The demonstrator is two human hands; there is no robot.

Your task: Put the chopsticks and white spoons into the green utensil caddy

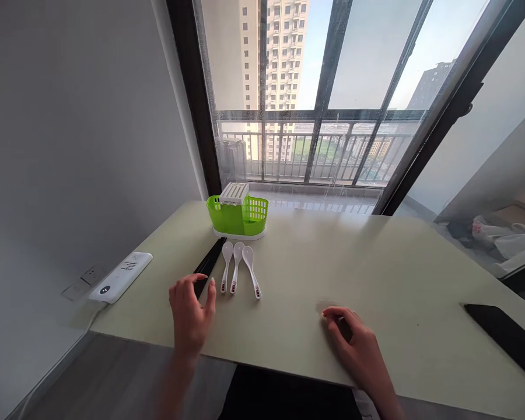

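My left hand (190, 315) reaches over the near end of a bundle of black chopsticks (210, 258). Its thumb and fingers are apart on either side of the bundle, and they hide part of it. Just right of the chopsticks lie three white spoons (236, 267) in a row, bowls pointing away from me and printed handle ends toward me. My right hand (353, 344) rests on the table, fingers curled and thumb tip close to the fingertips, with nothing visible in them.
A green cutlery basket (227, 220) with a white slotted piece (234, 193) on top stands at the far left of the table (297, 262). A white power strip (122, 276) lies along the left edge. At the right edge is a flat black object (505, 335).
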